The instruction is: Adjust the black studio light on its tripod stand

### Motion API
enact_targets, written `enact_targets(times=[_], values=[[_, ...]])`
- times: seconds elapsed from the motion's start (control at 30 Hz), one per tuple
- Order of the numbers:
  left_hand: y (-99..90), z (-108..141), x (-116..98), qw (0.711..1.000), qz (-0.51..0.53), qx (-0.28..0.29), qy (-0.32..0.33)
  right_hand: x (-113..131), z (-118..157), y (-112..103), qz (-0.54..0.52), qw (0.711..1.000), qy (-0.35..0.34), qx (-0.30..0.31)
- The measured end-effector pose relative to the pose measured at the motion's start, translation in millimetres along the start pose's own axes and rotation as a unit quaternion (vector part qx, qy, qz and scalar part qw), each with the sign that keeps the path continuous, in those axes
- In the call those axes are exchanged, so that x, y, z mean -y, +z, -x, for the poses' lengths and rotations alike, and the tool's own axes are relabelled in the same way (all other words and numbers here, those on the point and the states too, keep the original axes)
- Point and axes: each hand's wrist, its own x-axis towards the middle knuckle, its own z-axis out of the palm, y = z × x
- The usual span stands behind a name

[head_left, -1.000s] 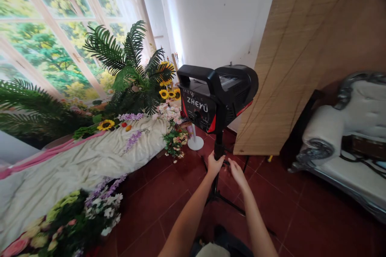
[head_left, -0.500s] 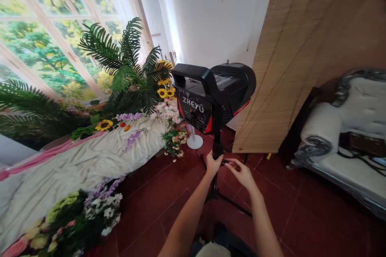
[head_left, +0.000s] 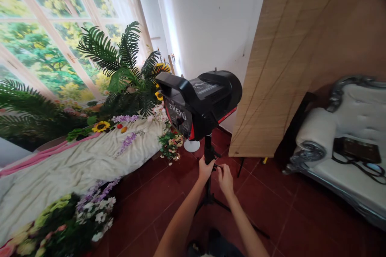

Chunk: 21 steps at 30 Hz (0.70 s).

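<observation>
Head view: black, red-trimmed studio light (head_left: 211, 98).

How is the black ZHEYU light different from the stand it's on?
The ZHEYU light is wide and chunky, while the stand is thin with spread legs. The light shows white letters and red trim; I see none on the stand. The left hand wraps around the stand, but no hand touches the light. Both look mostly black.
</observation>
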Motion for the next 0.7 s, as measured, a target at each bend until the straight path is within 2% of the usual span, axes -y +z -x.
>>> enact_targets(times=[0.23, 0.37, 0.5, 0.6, 0.7], values=[[7.8, 1, -14, 0.999, 0.017, -0.023, -0.027, -11, -16, -11, 0.085, 0.994, -0.044, 0.046], [14.7, 2, -19, 0.998, 0.017, -0.06, -0.023, -11, -28, -24, 0.054, 0.99, -0.06, 0.119], [20.2, 4, -14, 0.995, 0.015, -0.093, -0.019, -16, -36, -29, 0.005, 0.982, -0.057, 0.177], [23.1, 7, -11, 0.994, 0.021, -0.104, -0.021, -23, -33, -28, -0.012, 0.978, -0.05, 0.201], [23.7, 13, -14, 0.994, 0.017, -0.103, -0.025, -29, -26, -24, -0.014, 0.98, -0.03, 0.197]])
